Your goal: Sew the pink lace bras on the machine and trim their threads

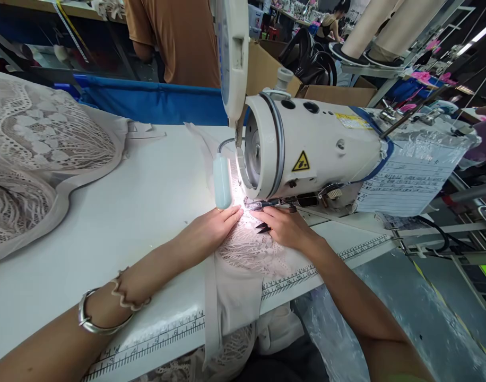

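Note:
Pale pink lace fabric (253, 249) lies under the head of a white sewing machine (314, 143), lit by a small pale-green lamp (222, 183). My left hand (211, 228) rests on the lace just left of the needle area, fingers stretched out and pressing it down. On the right side, my right hand (285, 227) touches the lace with its fingertips close to the presser foot. Dark pointed blades of thread snips (263, 228) stick out from under its curled fingers; the handles are hidden in the palm. A plain strip of the fabric hangs over the table's front edge.
Lace bra pieces (40, 154) are heaped on the white table (147, 212) at left. A printed ruler (159, 339) runs along its front edge. Behind are a blue cloth bin (155, 101) and a person in a brown shirt (187, 42). A written sheet (406, 175) hangs at right.

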The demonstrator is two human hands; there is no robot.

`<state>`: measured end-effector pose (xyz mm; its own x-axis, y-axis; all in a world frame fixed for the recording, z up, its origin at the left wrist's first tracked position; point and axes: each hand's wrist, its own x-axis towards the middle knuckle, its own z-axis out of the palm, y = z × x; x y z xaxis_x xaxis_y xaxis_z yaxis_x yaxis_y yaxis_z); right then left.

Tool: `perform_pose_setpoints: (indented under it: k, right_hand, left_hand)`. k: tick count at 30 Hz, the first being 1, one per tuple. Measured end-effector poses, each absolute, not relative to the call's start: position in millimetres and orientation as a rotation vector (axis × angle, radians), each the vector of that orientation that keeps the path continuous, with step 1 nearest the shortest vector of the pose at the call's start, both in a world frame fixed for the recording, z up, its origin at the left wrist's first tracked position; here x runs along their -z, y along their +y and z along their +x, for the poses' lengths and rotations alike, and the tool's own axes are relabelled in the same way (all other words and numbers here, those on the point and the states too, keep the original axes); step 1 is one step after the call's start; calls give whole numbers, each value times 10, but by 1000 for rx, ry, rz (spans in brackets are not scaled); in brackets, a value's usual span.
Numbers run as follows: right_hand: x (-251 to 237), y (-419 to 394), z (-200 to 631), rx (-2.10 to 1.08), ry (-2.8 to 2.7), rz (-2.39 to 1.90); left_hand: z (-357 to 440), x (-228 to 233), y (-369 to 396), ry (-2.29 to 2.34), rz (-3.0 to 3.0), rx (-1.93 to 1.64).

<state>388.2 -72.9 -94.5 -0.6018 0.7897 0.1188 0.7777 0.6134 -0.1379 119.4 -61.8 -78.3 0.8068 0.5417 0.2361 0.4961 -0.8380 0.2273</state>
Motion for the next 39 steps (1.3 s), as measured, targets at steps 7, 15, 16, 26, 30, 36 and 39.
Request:
perform_pose_setpoints:
  k: [7, 15, 16, 26, 30, 36, 39]
  right_hand:
    - [902, -744, 3849, -121, -2657, -1326]
    - [891, -742, 3850, -262, -2564, -1257]
    - [877, -748, 3864, -283, -2538, -1252]
    - [771, -751, 3915, -187, -2568, -1046]
    - [730, -751, 3848, -89, -2579, -888]
    - [744, -756, 3835, -52, -2571, -887]
    - [764, -745, 3844, -35, -2572, -873]
  left_hand:
    - [1084, 711, -444, 849, 2790, -452]
    - [1493, 629, -854, 941, 2738, -609]
    - [1534, 644, -907, 936, 2730, -607]
    - [1415, 704, -778, 775, 2639, -534]
    - [1354, 712, -648, 676, 2621, -566]
    - [1263, 712, -492, 736, 2647, -422]
    - [1253, 717, -467, 784, 2623, -434]
